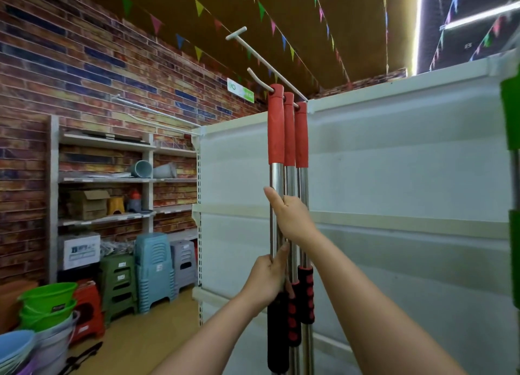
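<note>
Three steel mop poles with red top caps (275, 124) hang side by side from a white hook (259, 77) on a white shelf panel (394, 177). Lower down each pole has a black-and-red foam grip (306, 293). My right hand (289, 217) grips the front steel pole (273, 177) at mid-height. My left hand (267, 279) holds the same pole lower, just above its black foam grip, with the thumb lying up the tube.
A second white hook with a T end (239, 35) juts out above. Left are brick-wall shelves with a cardboard box (87, 204), stacked plastic stools (153, 267) and green buckets (47, 304). A green item (510, 112) hangs at the right edge.
</note>
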`<act>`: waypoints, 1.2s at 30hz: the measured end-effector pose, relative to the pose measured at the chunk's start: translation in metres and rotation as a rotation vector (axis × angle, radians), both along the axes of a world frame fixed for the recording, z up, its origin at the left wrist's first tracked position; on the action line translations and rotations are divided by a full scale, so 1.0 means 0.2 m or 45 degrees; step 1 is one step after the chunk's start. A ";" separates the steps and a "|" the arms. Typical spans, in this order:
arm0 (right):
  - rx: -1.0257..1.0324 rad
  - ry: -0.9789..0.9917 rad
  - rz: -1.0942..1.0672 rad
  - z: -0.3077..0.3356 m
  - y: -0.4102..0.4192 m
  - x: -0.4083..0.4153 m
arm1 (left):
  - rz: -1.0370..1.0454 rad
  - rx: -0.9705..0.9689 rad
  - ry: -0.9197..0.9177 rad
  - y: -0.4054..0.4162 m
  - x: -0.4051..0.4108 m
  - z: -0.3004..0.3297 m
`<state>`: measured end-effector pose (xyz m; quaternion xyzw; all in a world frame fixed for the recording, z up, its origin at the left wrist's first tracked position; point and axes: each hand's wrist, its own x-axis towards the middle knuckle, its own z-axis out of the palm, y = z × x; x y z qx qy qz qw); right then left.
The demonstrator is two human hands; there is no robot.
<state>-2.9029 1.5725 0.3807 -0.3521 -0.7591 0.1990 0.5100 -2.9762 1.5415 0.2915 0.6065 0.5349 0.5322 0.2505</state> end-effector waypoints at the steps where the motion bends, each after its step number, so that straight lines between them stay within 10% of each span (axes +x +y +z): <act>1: -0.004 -0.015 -0.014 0.00 0.01 0.00 | -0.004 0.009 -0.006 0.01 0.01 0.00; 20: -0.019 0.088 -0.362 -0.38 -0.14 0.29 | 0.288 0.354 -0.184 -0.10 0.10 0.01; 26: -0.130 0.104 -0.487 -0.52 -0.38 0.52 | -0.047 0.541 -0.352 -0.40 0.46 -0.04; 36: -0.331 0.201 -0.909 -0.81 -1.04 1.39 | -0.671 0.025 -0.520 -0.81 1.35 -0.27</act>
